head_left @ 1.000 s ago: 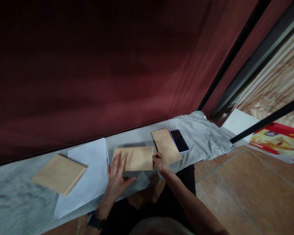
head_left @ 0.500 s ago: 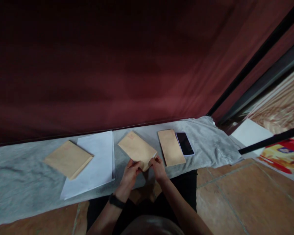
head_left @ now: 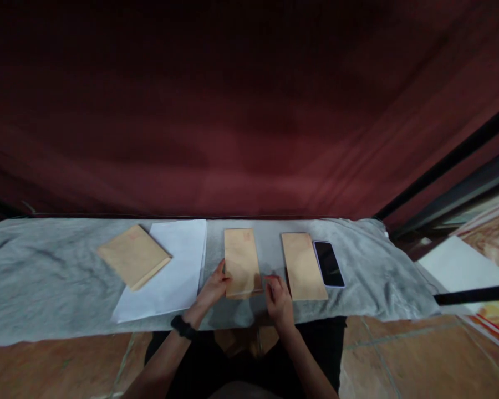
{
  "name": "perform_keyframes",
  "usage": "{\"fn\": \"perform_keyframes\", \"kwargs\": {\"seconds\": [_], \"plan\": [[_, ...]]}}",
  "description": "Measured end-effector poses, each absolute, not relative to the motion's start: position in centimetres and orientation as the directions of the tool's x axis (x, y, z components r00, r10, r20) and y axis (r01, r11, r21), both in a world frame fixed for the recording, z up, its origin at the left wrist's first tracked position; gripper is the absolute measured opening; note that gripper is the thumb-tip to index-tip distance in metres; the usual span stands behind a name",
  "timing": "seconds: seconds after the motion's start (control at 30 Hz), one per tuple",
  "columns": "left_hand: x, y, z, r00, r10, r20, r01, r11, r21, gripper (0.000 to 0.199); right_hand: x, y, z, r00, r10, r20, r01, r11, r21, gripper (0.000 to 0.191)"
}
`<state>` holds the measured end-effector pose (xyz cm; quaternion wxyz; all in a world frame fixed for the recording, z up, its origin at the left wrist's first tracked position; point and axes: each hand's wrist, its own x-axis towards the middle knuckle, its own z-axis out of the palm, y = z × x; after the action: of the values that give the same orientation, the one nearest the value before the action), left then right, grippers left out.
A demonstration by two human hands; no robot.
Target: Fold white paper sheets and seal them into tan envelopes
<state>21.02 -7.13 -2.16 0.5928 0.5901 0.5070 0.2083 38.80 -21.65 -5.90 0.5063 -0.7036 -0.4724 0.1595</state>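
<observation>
A grey cloth (head_left: 58,282) covered the long worktop, its right end rumpled. A dark red fabric-like backdrop (head_left: 249,127) rose along the far side, brown tiles (head_left: 79,363) paved the floor, and a white panel (head_left: 461,266) stood low at the right behind a black bar (head_left: 474,295).

The middle envelope (head_left: 242,257), brown, lay flat before the person, a faint reddish print near its upper right corner and a fold across its near end. The left hand (head_left: 212,288) touched its left edge, the thumb over the paper; whether it pinched could not be told. The right hand (head_left: 279,299), fingers loosely bent and unclenched, rested between it and the right envelope (head_left: 303,266), beside which lay a phone (head_left: 329,264). The left envelope (head_left: 135,256) partly overlapped white sheets (head_left: 181,271). The envelopes' contents could not be seen.
</observation>
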Motion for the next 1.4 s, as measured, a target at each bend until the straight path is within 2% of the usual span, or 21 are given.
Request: {"fn": "perform_keyframes", "kwargs": {"seconds": [0.03,0.1,0.17,0.23,0.3,0.37,0.43,0.6,0.7,1.0,1.4], "plan": [[20.7,-7.1,-2.4,0.389,0.857,-0.339,0.453,0.142,0.880,0.071,38.9,-21.6,-5.8,0.407,0.854,0.325,0.607,0.012,-0.794,0.029],[20.4,-7.3,-2.8,0.340,0.907,-0.248,0.673,-0.051,0.738,0.068,39.0,-21.3,-5.7,0.224,0.893,0.390,0.734,0.109,-0.671,0.035],[20.7,-7.7,-3.2,0.343,0.938,-0.053,0.788,-0.256,0.560,0.057,38.9,-20.9,-5.8,0.119,0.909,0.400,0.800,0.151,-0.581,0.037],[21.9,-7.8,-3.6,0.430,0.890,0.154,0.780,-0.452,0.433,0.046,38.8,-20.6,-6.0,0.098,0.913,0.395,0.831,0.144,-0.538,0.037],[23.8,-7.2,-3.8,0.539,0.788,0.297,0.711,-0.615,0.340,0.045,38.7,-20.6,-6.0,0.100,0.913,0.396,0.839,0.136,-0.526,0.036],[26.0,-5.8,-4.1,0.625,0.694,0.356,0.654,-0.715,0.245,0.051,38.8,-20.6,-5.8,0.080,0.917,0.390,0.838,0.150,-0.524,0.036],[28.0,-3.5,-4.3,0.648,0.681,0.341,0.659,-0.726,0.197,0.056,38.8,-20.7,-5.3,0.062,0.924,0.377,0.836,0.158,-0.525,0.035],[30.6,1.6,-5.3,0.697,0.693,0.184,0.672,-0.721,0.171,0.062,38.6,-20.7,-4.5,0.070,0.925,0.373,0.842,0.145,-0.519,0.036],[30.5,2.0,-5.9,0.738,0.649,0.185,0.625,-0.761,0.175,0.059,38.6,-20.6,-4.5,0.063,0.932,0.358,0.844,0.142,-0.518,0.036],[28.1,-2.6,-6.2,0.802,0.554,0.224,0.514,-0.831,0.214,0.055,38.8,-20.9,-4.8,0.064,0.946,0.319,0.823,0.131,-0.553,0.036],[23.6,-9.1,-5.5,0.868,0.461,0.185,0.410,-0.875,0.258,0.052,38.8,-20.9,-6.0,0.111,0.911,0.396,0.806,0.150,-0.572,0.033]]}}
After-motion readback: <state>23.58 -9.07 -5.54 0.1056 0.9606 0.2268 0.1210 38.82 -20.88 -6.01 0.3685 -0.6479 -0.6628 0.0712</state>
